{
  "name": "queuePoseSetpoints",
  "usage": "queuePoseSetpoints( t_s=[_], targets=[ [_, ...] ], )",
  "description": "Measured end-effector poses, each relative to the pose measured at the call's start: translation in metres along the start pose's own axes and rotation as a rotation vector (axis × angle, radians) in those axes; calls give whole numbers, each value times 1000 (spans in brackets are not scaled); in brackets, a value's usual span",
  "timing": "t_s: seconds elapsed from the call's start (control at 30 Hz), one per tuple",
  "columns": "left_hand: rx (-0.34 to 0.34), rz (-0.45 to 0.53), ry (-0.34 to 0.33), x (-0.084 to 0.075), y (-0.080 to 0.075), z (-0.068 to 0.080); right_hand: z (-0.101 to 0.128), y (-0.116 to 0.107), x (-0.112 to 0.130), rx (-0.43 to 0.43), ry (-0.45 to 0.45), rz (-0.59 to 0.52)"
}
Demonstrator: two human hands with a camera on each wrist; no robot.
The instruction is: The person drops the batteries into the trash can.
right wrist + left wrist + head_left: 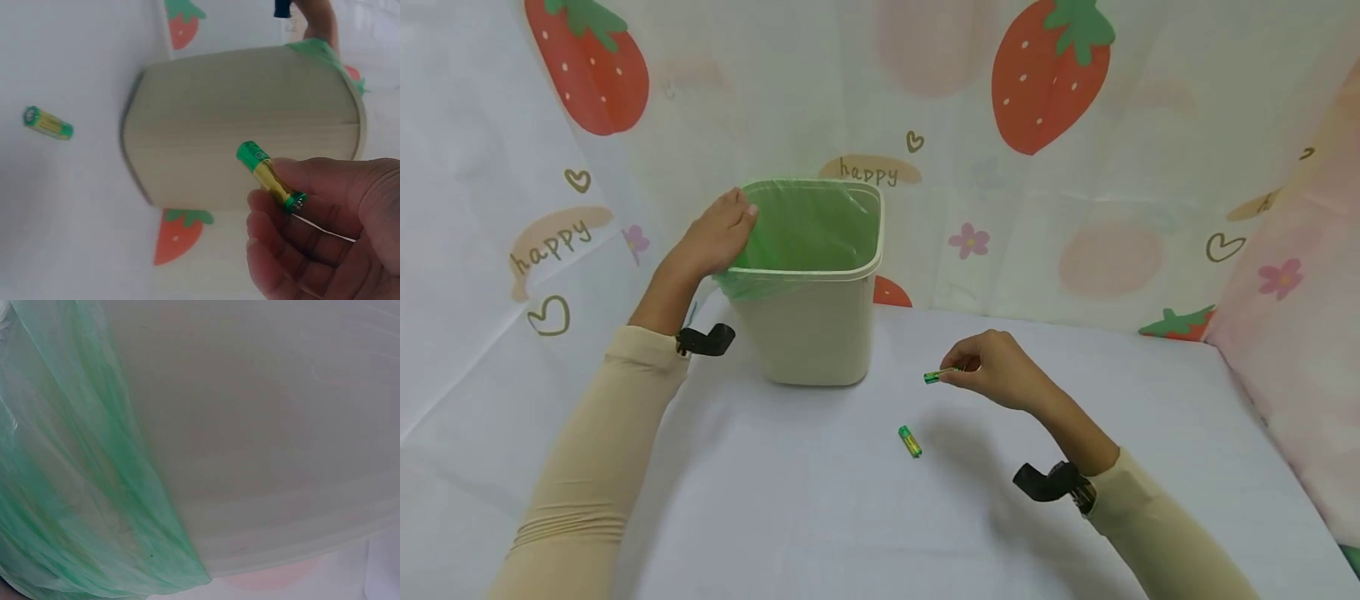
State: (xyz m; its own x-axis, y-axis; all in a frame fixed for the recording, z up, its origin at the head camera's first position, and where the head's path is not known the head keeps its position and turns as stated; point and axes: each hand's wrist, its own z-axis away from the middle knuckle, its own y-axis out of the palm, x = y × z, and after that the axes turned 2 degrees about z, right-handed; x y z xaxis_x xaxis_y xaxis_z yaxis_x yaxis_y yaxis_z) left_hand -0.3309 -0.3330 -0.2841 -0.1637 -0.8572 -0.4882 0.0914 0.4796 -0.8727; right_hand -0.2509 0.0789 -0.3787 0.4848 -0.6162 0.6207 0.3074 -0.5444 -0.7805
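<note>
My right hand [1000, 371] pinches a green and yellow battery [270, 177] between thumb and fingertips. It is held above the white surface, to the right of a cream trash bin [805, 333]. A second battery [910, 442] of the same look lies on that surface, nearer to me. My left hand [718, 232] grips the bin's left rim, its fingers bent over the edge. A green plastic bag [812, 221] lines the bin and folds over the rim. In the left wrist view, the bin's wall [262, 437] and the bag [94, 456] fill the picture; the left fingers are hidden there.
A white cloth [790, 500] covers the table. Close behind the bin hangs a backdrop [760, 100] printed with strawberries and hearts, which continues along the right side. Black camera mounts [706, 340] sit on both wrists.
</note>
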Motion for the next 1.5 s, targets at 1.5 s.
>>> queuePoseSetpoints(
  t_s=[1.5],
  targets=[
    [-18,-14,12,1,3,-1,-92,-93,105,-180,-144,29]
  ],
)
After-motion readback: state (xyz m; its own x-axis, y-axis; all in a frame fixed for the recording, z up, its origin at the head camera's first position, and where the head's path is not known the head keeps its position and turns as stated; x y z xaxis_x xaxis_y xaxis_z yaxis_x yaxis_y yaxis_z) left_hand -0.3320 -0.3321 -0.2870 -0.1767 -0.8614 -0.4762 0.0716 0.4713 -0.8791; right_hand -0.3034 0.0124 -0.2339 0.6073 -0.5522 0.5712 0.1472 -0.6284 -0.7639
